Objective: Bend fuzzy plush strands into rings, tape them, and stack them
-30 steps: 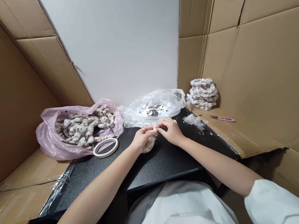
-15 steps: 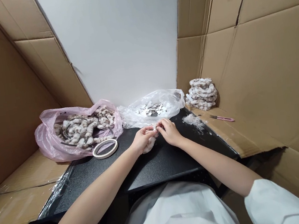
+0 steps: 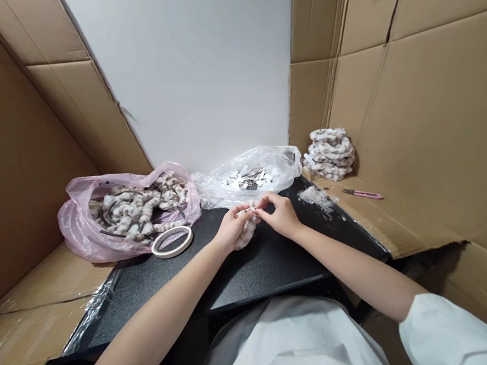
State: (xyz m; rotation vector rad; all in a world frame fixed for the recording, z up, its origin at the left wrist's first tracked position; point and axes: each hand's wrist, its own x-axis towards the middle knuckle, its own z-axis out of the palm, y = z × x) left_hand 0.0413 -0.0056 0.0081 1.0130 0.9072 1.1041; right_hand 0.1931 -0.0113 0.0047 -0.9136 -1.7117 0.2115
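Observation:
Over the black table [image 3: 258,273], my left hand [image 3: 232,228] is closed on a fluffy white-and-brown piece [image 3: 246,235], which hangs below its fingers. My right hand [image 3: 279,215] is pinched at the upper end of the same piece, its fingertips close to those of the left. Whatever small part lies between the fingertips is too small to make out. Just beyond both hands, a clear plastic bag [image 3: 212,192] lies open with many small flat silvery-white pieces [image 3: 249,178] in it.
At the left, a pink plastic bag [image 3: 76,233] holds fluffy strips, with a tape roll [image 3: 161,253] before it. Loose fluff [image 3: 317,197], a stack of fluffy rings [image 3: 331,153] and pink-handled snips [image 3: 363,194] are at the right. Cardboard walls [image 3: 457,130] stand on both sides.
The fluffy piece has turned slightly and shows more below my left hand. My right hand has shifted a little, its fingers more bent at the fingertips of the left.

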